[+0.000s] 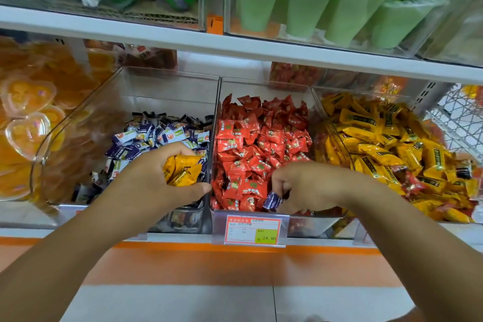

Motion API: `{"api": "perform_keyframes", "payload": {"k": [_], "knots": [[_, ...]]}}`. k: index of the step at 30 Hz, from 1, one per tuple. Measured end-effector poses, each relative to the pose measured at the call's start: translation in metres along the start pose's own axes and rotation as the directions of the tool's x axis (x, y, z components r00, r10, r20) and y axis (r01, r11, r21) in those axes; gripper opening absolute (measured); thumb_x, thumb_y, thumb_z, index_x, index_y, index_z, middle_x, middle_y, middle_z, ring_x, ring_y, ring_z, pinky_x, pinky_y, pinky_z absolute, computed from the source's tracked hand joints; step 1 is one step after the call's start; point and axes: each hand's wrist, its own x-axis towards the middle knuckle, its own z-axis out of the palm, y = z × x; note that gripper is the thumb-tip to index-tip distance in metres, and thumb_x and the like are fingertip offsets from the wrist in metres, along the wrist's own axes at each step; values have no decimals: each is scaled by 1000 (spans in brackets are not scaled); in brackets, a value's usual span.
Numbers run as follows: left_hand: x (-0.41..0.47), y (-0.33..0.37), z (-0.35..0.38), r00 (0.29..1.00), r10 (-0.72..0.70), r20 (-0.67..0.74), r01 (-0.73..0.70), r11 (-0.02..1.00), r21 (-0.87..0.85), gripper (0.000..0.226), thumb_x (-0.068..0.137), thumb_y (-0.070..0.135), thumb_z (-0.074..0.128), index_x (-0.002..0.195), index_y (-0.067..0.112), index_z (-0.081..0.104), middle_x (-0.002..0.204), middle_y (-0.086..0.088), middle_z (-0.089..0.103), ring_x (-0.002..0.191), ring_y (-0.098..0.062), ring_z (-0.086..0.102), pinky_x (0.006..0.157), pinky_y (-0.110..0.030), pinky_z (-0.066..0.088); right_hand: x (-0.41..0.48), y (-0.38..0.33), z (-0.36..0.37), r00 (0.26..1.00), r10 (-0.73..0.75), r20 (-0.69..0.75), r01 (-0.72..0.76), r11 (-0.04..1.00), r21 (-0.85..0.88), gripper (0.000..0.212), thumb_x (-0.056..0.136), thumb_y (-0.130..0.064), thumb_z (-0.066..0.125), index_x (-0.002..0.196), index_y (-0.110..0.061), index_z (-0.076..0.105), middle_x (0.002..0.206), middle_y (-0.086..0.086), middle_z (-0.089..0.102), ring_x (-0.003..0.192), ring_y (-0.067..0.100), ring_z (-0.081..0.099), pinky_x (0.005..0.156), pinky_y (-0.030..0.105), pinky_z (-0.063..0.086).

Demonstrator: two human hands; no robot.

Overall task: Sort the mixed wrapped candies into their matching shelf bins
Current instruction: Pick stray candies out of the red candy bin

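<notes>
left hand (159, 178) clutches a bunch of yellow candies (183, 168) over the purple bin (167, 86). right hand (305, 187) pinches one purple candy (272, 200) at the front of the red bin (261, 86). sorting midway, by my read: red strays (407, 178) sit in the yellow bin (379, 144); held pieces not yet dropped home.

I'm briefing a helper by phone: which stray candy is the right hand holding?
Look at the middle clear bin, full of red candies, above the orange-framed price tag. At its front edge the right hand pinches one small purple candy, the odd colour among the red ones around it.
</notes>
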Motion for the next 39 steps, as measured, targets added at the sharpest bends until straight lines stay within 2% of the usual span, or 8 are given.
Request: {"api": "perform_keyframes", "payload": {"k": [6, 10, 15, 20, 24, 31, 35, 39], "knots": [[1, -1, 0, 1000, -2, 4, 2, 1000, 0, 29, 69, 44, 78, 85, 36, 56, 70, 6, 60, 47, -7, 48, 44, -14, 39, 10, 4, 9, 999, -24, 40, 23, 999, 44, 20, 83, -23, 70, 89, -29, 52, 98, -1, 63, 89, 20, 59, 75, 39, 50], [2, -2, 1, 1000, 2, 11, -2, 1000, 3, 29, 68, 46, 79, 84, 37, 56, 74, 0, 59, 49, -8, 48, 47, -14, 40, 6, 7, 8, 994, -60, 92, 53, 995, 83, 26, 88, -16, 64, 107, -28, 52, 105, -5, 65, 91, 14, 57, 76, 32, 48], [1, 2, 3, 1000, -1, -5, 1, 1000, 8, 30, 69, 43, 79, 86, 34, 56, 80, 3, 60, 53, -7, 50, 50, -13, 41, 11, 3, 11, 992, -69, 104, 62, 996, 69, 33, 89, -22, 67, 120, -30, 62, 130, -5, 60, 120, 11, 54, 99, 31, 48], [-2, 5, 2, 1000, 2, -8, -2, 1000, 1, 28, 71, 39, 79, 87, 32, 57, 79, 6, 59, 53, -3, 50, 49, -10, 41, -1, 8, -1, 997, -79, -5, 78, 974, 215, 25, 90, -23, 65, 113, -34, 62, 131, -7, 58, 123, 5, 49, 98, 26, 40], [-2, 2, 2, 1000, -5, -16, 5, 1000, 7, 30, 70, 40, 80, 86, 33, 57, 76, 6, 60, 51, -3, 50, 48, -12, 41, -4, 10, -7, 991, -86, -98, 112, 944, 309, 22, 90, -21, 66, 107, -35, 67, 116, -13, 66, 106, -1, 57, 99, 27, 43], [-1, -4, -1, 1000, 8, 15, -7, 999, -31, 30, 70, 43, 78, 88, 36, 56, 68, 1, 56, 45, -7, 44, 43, -16, 38, 6, 5, -11, 949, -82, -305, 199, 905, 376, 9, 87, -22, 69, 95, -27, 71, 87, -15, 70, 74, -12, 61, 72, 10, 42], [-1, -7, -4, 1000, 18, 21, -16, 998, -60, 30, 70, 43, 79, 86, 38, 54, 57, 5, 50, 44, -9, 40, 42, -17, 36, 21, 1, -7, 872, -38, -488, 248, 893, 375, 21, 90, -27, 65, 106, -40, 68, 121, -9, 65, 101, 10, 65, 89, 30, 51], [-1, -9, -6, 1000, 21, 6, -20, 997, -70, 31, 70, 41, 79, 88, 35, 55, 63, -2, 54, 48, -10, 44, 46, -21, 41, 27, -10, -1, 844, -67, -531, 283, 899, 335, 30, 91, -26, 65, 117, -40, 63, 127, -1, 60, 118, 13, 56, 85, 19, 45]]}}
